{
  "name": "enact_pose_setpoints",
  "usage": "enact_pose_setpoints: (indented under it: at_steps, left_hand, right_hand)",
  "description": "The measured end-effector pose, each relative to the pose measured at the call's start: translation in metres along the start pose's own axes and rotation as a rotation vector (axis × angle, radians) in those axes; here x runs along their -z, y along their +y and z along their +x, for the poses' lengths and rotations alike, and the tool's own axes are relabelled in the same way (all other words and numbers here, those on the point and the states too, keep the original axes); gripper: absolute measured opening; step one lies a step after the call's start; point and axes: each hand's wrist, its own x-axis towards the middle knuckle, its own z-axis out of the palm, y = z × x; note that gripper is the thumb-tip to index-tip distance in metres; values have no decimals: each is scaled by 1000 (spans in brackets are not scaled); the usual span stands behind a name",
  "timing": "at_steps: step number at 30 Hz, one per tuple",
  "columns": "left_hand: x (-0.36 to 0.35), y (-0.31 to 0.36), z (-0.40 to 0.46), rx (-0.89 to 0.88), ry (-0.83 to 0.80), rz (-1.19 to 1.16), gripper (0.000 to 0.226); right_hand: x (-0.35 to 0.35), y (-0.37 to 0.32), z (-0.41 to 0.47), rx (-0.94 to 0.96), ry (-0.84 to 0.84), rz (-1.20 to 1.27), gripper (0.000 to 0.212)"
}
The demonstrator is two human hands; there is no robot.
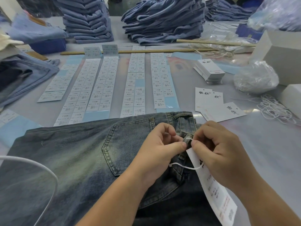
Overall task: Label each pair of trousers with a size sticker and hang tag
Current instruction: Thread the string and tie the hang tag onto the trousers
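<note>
Trousers (pixel 81 160) lay flat at the near edge of a grey table (pixel 268 144), sticker strips (pixel 101 85) and denim stacks (pixel 162 22) beyond, while left hand (pixel 156 149) and right hand (pixel 216 149) met at a belt loop (pixel 188 141), both pinching white string (pixel 182 167) of a hang tag (pixel 215 193) trailing rightward.
</note>
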Motion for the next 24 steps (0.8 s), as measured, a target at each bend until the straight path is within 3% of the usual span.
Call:
enact_pose_setpoints:
  at_steps: [6,15,18,24]
  left_hand:
    - [0,2,2,99,27,-218,31]
    - [1,2,2,111,43,-276,23]
    - [3,1,2,82,70,-148,28]
    - [7,2,-3,-99,77,306,31]
  right_hand:
    - [-7,0,0,53,-4,-179,19]
    - [-12,2,2,41,9,-229,19]
    - [-15,4,1,47,20,-241,23]
    - [-18,10,-1,52,31,-142,10]
